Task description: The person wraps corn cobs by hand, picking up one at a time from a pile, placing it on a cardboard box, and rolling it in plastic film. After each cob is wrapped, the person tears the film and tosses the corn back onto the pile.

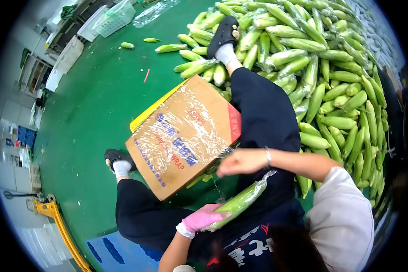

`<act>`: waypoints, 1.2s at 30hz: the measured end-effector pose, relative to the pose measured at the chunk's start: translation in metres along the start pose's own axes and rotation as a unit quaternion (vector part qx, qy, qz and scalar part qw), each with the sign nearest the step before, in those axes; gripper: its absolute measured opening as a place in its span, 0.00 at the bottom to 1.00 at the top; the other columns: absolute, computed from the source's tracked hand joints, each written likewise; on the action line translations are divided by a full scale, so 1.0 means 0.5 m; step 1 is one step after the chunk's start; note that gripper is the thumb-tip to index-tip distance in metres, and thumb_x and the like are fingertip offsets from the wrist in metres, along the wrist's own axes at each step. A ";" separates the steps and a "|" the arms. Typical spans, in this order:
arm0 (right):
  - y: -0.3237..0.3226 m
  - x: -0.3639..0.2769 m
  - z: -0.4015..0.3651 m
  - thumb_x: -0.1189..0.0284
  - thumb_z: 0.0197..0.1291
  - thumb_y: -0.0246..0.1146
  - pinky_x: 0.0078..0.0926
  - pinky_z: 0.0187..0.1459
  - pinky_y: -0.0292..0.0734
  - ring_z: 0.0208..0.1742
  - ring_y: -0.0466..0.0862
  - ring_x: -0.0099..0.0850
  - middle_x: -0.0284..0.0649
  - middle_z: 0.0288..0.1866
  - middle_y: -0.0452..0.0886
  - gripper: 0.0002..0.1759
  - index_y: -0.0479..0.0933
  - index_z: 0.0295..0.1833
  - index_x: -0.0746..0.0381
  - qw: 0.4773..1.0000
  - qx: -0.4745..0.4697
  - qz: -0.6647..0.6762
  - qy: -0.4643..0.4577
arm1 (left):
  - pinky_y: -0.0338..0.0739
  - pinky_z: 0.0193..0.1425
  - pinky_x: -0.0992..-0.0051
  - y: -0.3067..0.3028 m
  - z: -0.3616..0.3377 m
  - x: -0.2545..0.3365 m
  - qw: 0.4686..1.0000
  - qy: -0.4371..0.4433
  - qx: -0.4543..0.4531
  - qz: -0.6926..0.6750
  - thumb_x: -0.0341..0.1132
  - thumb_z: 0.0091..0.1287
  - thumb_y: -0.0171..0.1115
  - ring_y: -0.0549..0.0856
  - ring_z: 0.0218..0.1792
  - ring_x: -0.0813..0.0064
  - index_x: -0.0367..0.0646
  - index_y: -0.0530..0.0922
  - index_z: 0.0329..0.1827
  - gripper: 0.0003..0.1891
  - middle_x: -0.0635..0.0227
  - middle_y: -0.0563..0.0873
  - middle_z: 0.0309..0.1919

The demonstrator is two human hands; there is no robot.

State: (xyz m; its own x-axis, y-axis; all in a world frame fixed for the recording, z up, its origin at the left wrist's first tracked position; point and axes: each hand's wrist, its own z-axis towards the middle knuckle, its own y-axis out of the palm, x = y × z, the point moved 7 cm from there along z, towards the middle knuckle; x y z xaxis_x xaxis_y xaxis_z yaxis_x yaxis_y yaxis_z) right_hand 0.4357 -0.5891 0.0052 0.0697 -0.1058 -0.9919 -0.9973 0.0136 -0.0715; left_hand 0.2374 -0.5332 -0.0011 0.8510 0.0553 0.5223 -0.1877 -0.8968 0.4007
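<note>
My left hand (204,218), in a pink glove, is closed around the lower end of an ear of corn (242,201) in its green husk. Clear plastic film covers this ear, with a twisted tail of film at its upper end. Just above it, my right hand (242,162) is bare and slightly blurred, its fingers curled in. Whatever those fingers pinch, if anything, I cannot make out. Beside that hand stands a cardboard box (186,131) between my legs, with shiny film over its printed top.
A large heap of green corn ears (303,50), many in film, spreads to the right around my shoe. A yellow object (156,106) shows behind the box. Baskets (115,18) stand at the upper left. A yellow pallet jack (54,213) is at the lower left.
</note>
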 end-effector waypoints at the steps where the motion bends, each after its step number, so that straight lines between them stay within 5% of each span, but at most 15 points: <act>1: 0.055 0.001 -0.064 0.52 0.75 0.54 0.31 0.43 0.76 0.33 0.75 0.23 0.39 0.32 0.83 0.27 0.83 0.45 0.67 0.997 -0.046 -0.042 0.039 | 0.71 0.24 0.82 0.024 -0.002 0.012 1.000 -0.004 -0.006 0.003 0.52 0.66 0.66 0.76 0.23 0.85 0.38 0.77 0.60 0.29 0.73 0.80 0.30; 5: 0.181 -0.046 -0.357 0.55 0.75 0.55 0.31 0.56 0.77 0.52 0.84 0.32 0.45 0.53 0.85 0.25 0.76 0.63 0.64 0.950 -0.226 0.072 0.202 | 0.73 0.30 0.81 0.208 0.074 -0.017 0.978 0.086 -0.127 0.144 0.38 0.69 0.61 0.77 0.28 0.85 0.40 0.75 0.57 0.17 0.74 0.80 0.33; 8: 0.148 -0.076 -0.618 0.47 0.64 0.66 0.30 0.59 0.77 0.55 0.84 0.34 0.46 0.54 0.85 0.32 0.77 0.62 0.61 0.927 0.061 0.070 0.364 | 0.77 0.49 0.74 0.295 0.143 0.073 0.946 0.225 -0.174 0.154 0.35 0.67 0.64 0.82 0.41 0.74 0.39 0.75 0.57 0.18 0.66 0.83 0.38; 11: 0.194 -0.079 -0.802 0.54 0.64 0.69 0.21 0.33 0.82 0.38 0.86 0.24 0.38 0.41 0.85 0.23 0.80 0.55 0.61 0.824 0.369 0.151 0.403 | 0.80 0.48 0.68 0.398 0.180 0.174 0.941 0.153 -0.182 0.242 0.42 0.61 0.72 0.86 0.41 0.70 0.40 0.76 0.56 0.24 0.58 0.85 0.39; 13: 0.222 -0.060 -0.849 0.55 0.65 0.67 0.20 0.28 0.80 0.33 0.84 0.22 0.36 0.38 0.84 0.22 0.80 0.53 0.62 0.774 0.457 0.194 0.393 | 0.82 0.45 0.72 0.449 0.186 0.206 0.822 0.384 -0.054 0.416 0.39 0.60 0.74 0.87 0.39 0.71 0.40 0.77 0.57 0.24 0.61 0.87 0.43; 17: 0.286 0.044 -0.835 0.54 0.69 0.62 0.19 0.17 0.70 0.20 0.76 0.21 0.33 0.29 0.78 0.19 0.79 0.44 0.62 0.692 0.444 0.336 0.459 | 0.81 0.34 0.77 0.423 0.143 0.336 0.821 0.465 0.075 0.324 0.32 0.57 0.75 0.86 0.30 0.76 0.38 0.83 0.47 0.16 0.64 0.88 0.37; 21: 0.256 0.138 -0.642 0.56 0.70 0.57 0.20 0.14 0.52 0.12 0.58 0.20 0.29 0.21 0.68 0.16 0.72 0.36 0.56 0.502 0.583 0.587 0.253 | 0.76 0.37 0.83 0.312 0.142 0.410 0.855 0.466 0.223 0.047 0.25 0.66 0.64 0.81 0.33 0.83 0.33 0.76 0.52 0.13 0.63 0.86 0.39; 23: 0.201 0.197 -0.519 0.56 0.72 0.52 0.23 0.21 0.64 0.18 0.64 0.23 0.32 0.26 0.71 0.15 0.74 0.44 0.56 0.502 0.485 0.714 0.059 | 0.77 0.41 0.80 0.312 0.215 0.430 0.821 0.513 0.217 -0.126 0.26 0.66 0.65 0.82 0.38 0.81 0.35 0.74 0.56 0.17 0.62 0.85 0.42; 25: 0.047 0.139 -0.394 0.53 0.74 0.47 0.40 0.62 0.75 0.56 0.79 0.35 0.42 0.55 0.81 0.22 0.73 0.61 0.56 0.427 0.529 0.732 -0.048 | 0.78 0.47 0.76 0.311 0.324 0.454 0.847 0.487 0.211 -0.021 0.28 0.65 0.67 0.82 0.42 0.76 0.36 0.72 0.59 0.21 0.62 0.84 0.44; 27: -0.131 0.115 -0.382 0.52 0.74 0.47 0.38 0.64 0.75 0.57 0.81 0.34 0.43 0.57 0.82 0.24 0.75 0.60 0.58 0.469 0.579 0.654 -0.130 | 0.78 0.53 0.74 0.299 0.356 0.527 0.806 0.516 0.216 0.194 0.28 0.64 0.68 0.82 0.45 0.74 0.36 0.71 0.62 0.24 0.62 0.83 0.47; 29: -0.343 0.199 -0.365 0.46 0.71 0.50 0.29 0.23 0.74 0.19 0.75 0.30 0.32 0.22 0.75 0.23 0.75 0.41 0.54 0.584 0.326 0.704 -0.239 | 0.75 0.62 0.73 0.257 0.340 0.589 0.671 0.522 0.312 0.423 0.28 0.65 0.67 0.81 0.56 0.71 0.35 0.72 0.64 0.24 0.59 0.81 0.56; 30: -0.415 0.113 -0.424 0.45 0.72 0.49 0.27 0.14 0.62 0.12 0.66 0.27 0.29 0.17 0.66 0.23 0.72 0.37 0.53 0.505 0.556 0.634 -0.187 | 0.75 0.63 0.73 0.218 0.333 0.601 0.718 0.531 0.282 0.352 0.29 0.66 0.66 0.82 0.56 0.71 0.35 0.73 0.64 0.23 0.60 0.82 0.56; 31: -0.525 0.119 -0.475 0.48 0.72 0.51 0.24 0.21 0.71 0.20 0.75 0.27 0.32 0.19 0.72 0.22 0.73 0.42 0.58 0.618 0.471 0.534 -0.334 | 0.75 0.64 0.73 0.176 0.322 0.597 0.759 0.532 0.251 0.280 0.29 0.67 0.65 0.82 0.56 0.70 0.35 0.73 0.64 0.22 0.60 0.82 0.55; 33: -0.595 0.030 -0.580 0.51 0.74 0.51 0.26 0.34 0.77 0.32 0.82 0.28 0.35 0.27 0.79 0.20 0.71 0.49 0.58 0.612 0.705 0.291 -0.209 | 0.76 0.61 0.75 0.095 0.278 0.557 0.860 0.458 0.195 0.113 0.29 0.70 0.62 0.83 0.54 0.72 0.33 0.74 0.63 0.19 0.61 0.84 0.52; 36: -0.523 0.193 -0.656 0.55 0.71 0.58 0.33 0.40 0.81 0.35 0.85 0.36 0.45 0.37 0.83 0.25 0.66 0.60 0.65 0.634 0.740 0.226 0.006 | 0.78 0.57 0.76 -0.028 0.165 0.438 0.866 0.357 0.332 0.109 0.28 0.69 0.64 0.83 0.47 0.76 0.31 0.78 0.53 0.12 0.64 0.85 0.43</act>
State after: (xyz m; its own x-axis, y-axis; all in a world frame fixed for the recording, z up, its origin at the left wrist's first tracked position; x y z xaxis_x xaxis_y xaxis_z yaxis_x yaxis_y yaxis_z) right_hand 0.6962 -0.9288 -0.0373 -0.2252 0.2348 -0.9456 0.1961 0.9616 0.1921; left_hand 0.4669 -0.5447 0.0455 0.2664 -0.1030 0.9583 0.2194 -0.9617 -0.1644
